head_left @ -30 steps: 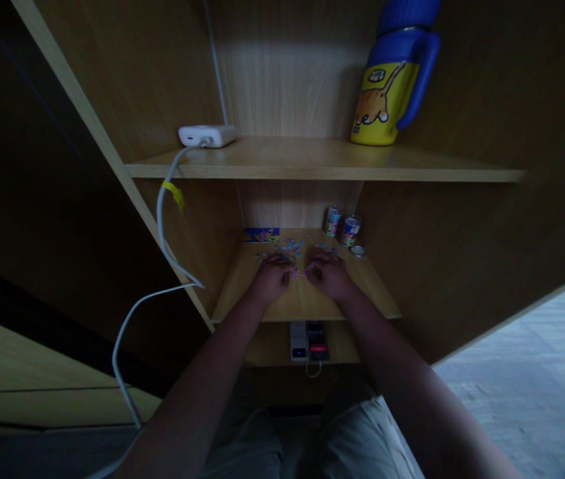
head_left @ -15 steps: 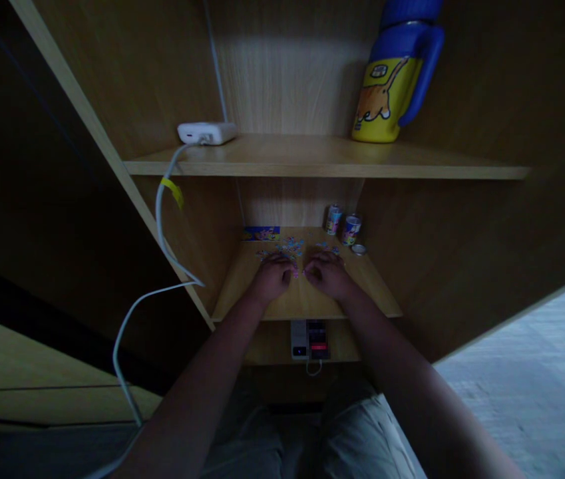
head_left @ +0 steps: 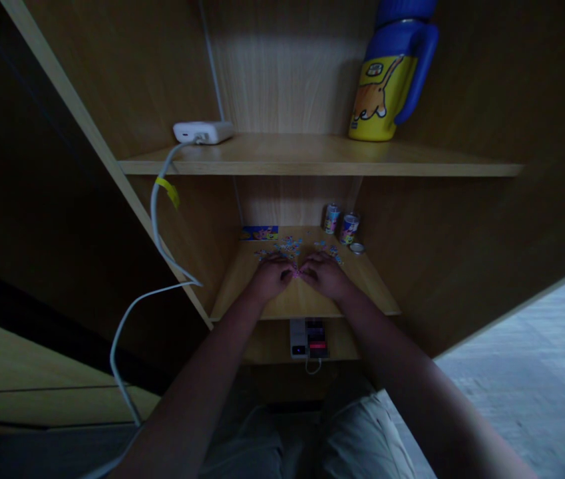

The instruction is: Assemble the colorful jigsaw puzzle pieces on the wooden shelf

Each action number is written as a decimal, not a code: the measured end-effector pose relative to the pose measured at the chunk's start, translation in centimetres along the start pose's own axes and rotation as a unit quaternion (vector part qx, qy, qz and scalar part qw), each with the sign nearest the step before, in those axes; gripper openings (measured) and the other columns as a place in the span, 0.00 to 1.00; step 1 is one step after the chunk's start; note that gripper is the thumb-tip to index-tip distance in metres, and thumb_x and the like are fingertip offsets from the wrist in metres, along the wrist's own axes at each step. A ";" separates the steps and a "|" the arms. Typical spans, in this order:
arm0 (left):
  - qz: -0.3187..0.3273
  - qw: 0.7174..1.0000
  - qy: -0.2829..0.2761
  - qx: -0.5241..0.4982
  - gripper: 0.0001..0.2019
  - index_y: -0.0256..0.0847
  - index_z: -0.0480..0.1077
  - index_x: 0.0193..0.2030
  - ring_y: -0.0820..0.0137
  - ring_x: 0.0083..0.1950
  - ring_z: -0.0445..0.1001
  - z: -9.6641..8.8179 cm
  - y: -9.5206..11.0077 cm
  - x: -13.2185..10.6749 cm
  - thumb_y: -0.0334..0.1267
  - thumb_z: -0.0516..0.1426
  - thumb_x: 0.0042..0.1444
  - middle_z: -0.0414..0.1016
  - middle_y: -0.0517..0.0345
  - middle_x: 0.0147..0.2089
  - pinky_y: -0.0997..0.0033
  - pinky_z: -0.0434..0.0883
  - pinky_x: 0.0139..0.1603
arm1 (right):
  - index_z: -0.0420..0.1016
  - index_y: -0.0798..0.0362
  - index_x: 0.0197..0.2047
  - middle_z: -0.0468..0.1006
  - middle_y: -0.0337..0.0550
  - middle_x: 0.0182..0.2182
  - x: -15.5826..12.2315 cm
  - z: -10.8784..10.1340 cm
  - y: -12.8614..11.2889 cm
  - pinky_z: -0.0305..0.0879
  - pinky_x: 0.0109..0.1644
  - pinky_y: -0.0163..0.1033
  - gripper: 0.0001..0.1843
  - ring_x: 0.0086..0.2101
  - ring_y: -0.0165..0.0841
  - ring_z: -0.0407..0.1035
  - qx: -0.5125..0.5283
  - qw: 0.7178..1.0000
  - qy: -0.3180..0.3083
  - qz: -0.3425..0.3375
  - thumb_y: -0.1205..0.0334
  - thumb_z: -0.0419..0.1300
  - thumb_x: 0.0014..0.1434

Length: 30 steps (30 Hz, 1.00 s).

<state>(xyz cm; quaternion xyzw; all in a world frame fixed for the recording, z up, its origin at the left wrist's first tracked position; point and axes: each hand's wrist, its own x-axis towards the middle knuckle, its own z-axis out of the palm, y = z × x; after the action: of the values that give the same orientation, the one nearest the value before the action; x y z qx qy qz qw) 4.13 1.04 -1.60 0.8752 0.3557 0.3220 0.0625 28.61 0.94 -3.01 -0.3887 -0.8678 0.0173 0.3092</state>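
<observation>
Left hand (head_left: 271, 276), right hand (head_left: 327, 275): both grips pinched on pink pieces (head_left: 296, 273); two cans (head_left: 349, 230) near back right corner of shelf (head_left: 307, 303).

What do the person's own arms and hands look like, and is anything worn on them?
The bare left hand and bare right hand wear no gloves; the bare forearms show no sleeve, watch or bracelet. Any rings are too small to judge.

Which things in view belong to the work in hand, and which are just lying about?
Work in hand:
small pink piece at the fingertips of the left hand and right hand
scattered pieces
probably the printed card, two cans and round lid, close by

Apparently lying about:
blue-and-yellow bottle
white box with cable
pale device below
</observation>
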 end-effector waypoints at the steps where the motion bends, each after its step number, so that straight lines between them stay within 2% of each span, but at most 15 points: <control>1: 0.000 1.000 0.000 0.000 0.10 0.47 0.85 0.43 0.58 0.53 0.84 0.0 0.0 0.0 0.26 0.64 0.65 0.89 0.56 0.49 0.53 0.75 0.64 | 0.87 0.47 0.48 0.85 0.47 0.50 0.0 0.0 0.0 0.68 0.63 0.52 0.05 0.53 0.45 0.76 0.002 1.000 -0.001 -0.005 0.58 0.70 0.72; 8: -0.006 1.000 -0.004 -0.001 0.08 0.47 0.85 0.44 0.58 0.53 0.84 -0.1 0.1 0.0 0.30 0.65 0.67 0.89 0.55 0.50 0.52 0.75 0.65 | 0.87 0.47 0.49 0.85 0.46 0.47 0.1 0.0 -0.1 0.70 0.60 0.50 0.05 0.49 0.44 0.78 0.016 0.999 0.018 -0.027 0.58 0.70 0.72; 12: -0.006 1.000 -0.009 -0.004 0.09 0.47 0.85 0.43 0.58 0.53 0.84 -0.1 0.2 0.1 0.28 0.65 0.66 0.89 0.56 0.50 0.52 0.75 0.64 | 0.88 0.45 0.48 0.85 0.45 0.47 0.1 0.2 0.2 0.71 0.58 0.48 0.04 0.48 0.42 0.78 0.029 0.998 0.021 -0.048 0.59 0.70 0.73; 18: -0.009 1.000 -0.008 -0.008 0.08 0.48 0.85 0.43 0.58 0.53 0.84 -0.2 0.2 0.0 0.30 0.65 0.67 0.89 0.56 0.49 0.52 0.75 0.65 | 0.89 0.44 0.48 0.85 0.45 0.48 0.0 0.2 0.3 0.70 0.59 0.48 0.06 0.49 0.42 0.78 0.019 0.998 0.023 -0.060 0.59 0.68 0.74; 23: -0.014 1.000 -0.008 -0.011 0.08 0.48 0.84 0.41 0.58 0.54 0.84 -0.2 0.3 0.1 0.30 0.65 0.66 0.89 0.56 0.49 0.50 0.75 0.66 | 0.88 0.45 0.48 0.86 0.45 0.49 0.1 -0.1 -0.5 0.69 0.61 0.49 0.06 0.49 0.42 0.77 -0.005 0.998 0.008 -0.067 0.59 0.68 0.74; 26: -0.020 1.000 -0.004 -0.016 0.08 0.49 0.85 0.41 0.59 0.54 0.84 -0.2 0.3 0.2 0.29 0.65 0.65 0.89 0.57 0.49 0.52 0.75 0.66 | 0.87 0.46 0.48 0.86 0.45 0.48 0.2 -0.4 -1.0 0.69 0.62 0.49 0.07 0.50 0.43 0.77 0.004 0.999 0.020 -0.032 0.62 0.65 0.74; 30: -0.067 0.997 0.040 -0.008 0.10 0.48 0.85 0.44 0.59 0.55 0.83 -0.1 0.1 0.1 0.28 0.63 0.66 0.88 0.55 0.49 0.52 0.75 0.67 | 0.85 0.50 0.48 0.85 0.51 0.48 0.2 -1.1 -0.6 0.69 0.64 0.52 0.14 0.52 0.48 0.76 0.001 0.987 0.129 0.099 0.71 0.59 0.69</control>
<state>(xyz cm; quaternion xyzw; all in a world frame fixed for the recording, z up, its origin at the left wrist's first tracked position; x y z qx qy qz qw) 4.13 1.01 -1.42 0.8350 0.4133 0.3549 0.0767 28.73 0.41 -1.85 -0.4713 -0.7776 -0.0013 0.4162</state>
